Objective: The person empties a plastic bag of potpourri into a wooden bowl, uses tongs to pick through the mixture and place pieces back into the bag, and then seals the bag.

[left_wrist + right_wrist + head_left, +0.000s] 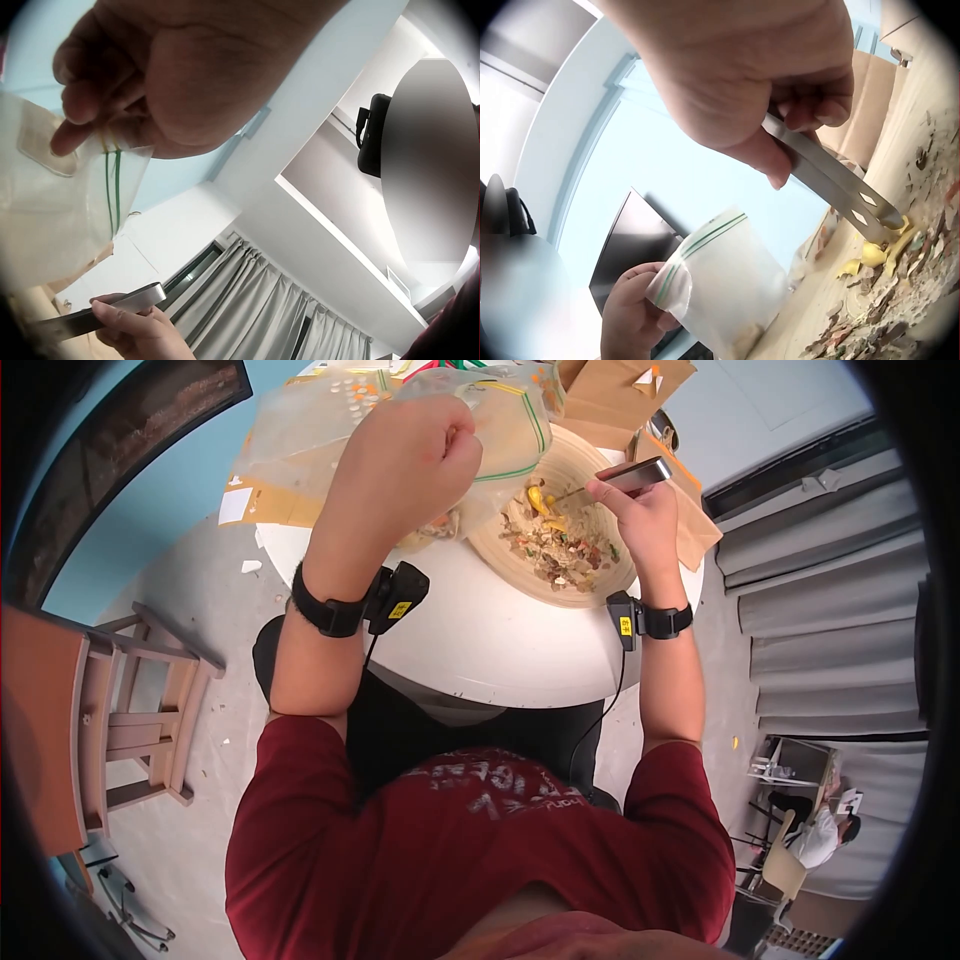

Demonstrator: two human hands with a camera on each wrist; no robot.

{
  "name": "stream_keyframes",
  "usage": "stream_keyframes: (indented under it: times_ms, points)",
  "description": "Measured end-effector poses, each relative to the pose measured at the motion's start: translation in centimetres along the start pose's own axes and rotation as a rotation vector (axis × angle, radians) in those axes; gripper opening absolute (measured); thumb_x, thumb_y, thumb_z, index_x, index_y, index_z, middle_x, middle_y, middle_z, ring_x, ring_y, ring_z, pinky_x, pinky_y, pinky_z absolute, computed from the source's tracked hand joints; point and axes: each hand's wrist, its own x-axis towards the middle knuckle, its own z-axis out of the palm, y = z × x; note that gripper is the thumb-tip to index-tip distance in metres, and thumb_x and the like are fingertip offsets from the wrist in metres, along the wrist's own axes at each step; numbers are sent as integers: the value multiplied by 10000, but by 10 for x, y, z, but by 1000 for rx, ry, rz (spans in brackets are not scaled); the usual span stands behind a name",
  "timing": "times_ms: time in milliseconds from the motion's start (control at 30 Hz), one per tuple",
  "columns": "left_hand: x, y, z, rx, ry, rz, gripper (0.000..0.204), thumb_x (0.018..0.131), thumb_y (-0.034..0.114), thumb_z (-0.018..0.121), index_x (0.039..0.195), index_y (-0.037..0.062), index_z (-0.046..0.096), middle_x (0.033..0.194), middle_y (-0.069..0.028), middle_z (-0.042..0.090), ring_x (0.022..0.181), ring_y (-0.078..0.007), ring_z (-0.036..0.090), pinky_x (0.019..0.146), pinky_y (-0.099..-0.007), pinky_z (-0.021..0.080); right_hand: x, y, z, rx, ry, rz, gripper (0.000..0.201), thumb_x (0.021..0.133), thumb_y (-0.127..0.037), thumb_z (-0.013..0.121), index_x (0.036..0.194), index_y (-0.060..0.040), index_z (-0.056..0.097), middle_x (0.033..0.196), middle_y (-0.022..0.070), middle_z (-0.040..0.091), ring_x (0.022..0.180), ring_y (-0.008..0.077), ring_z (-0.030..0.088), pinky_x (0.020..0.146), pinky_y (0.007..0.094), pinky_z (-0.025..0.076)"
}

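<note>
My left hand (405, 470) pinches the top of a clear zip bag (731, 289) with a green seal line, held up at the left of a round, pale wooden tray (488, 555). A small beige piece shows low in the bag in the right wrist view. In my right hand (650, 520) I grip metal tongs (829, 176), thumb on one side and fingers curled round the other. The tips of the tongs are down at some curled yellow pieces (874, 253) in the tray. Around these lie many dry flakes and shavings (560, 555) in brown, cream, red and green.
The tray sits on a round white table (480, 650). Another translucent bag with orange and white dots (335, 410) lies at the back left. Brown paper bags (610, 390) stand behind the tray. A wooden chair (140, 710) is to the left; a person (820, 840) sits far right.
</note>
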Motion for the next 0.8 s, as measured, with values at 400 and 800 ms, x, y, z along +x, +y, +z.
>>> stream_keyframes:
  times_ms: [400,800]
  points:
    - [-2,-3,6,32,5,31,158,879,132,644,951,6,707,739,-102,715,601,-180,643,600,-304,496,-5,-73,-11,579,219,-297,190,945,6,727,1119,80,703,955,84,731,847,139,648,755,290,500]
    - [-2,-3,1,27,39,64,133,876,119,621,902,4,681,702,-117,670,595,-227,621,590,-331,472,-17,-30,-22,-49,-70,-103,168,819,-56,856,919,29,751,859,47,739,793,104,642,714,268,496]
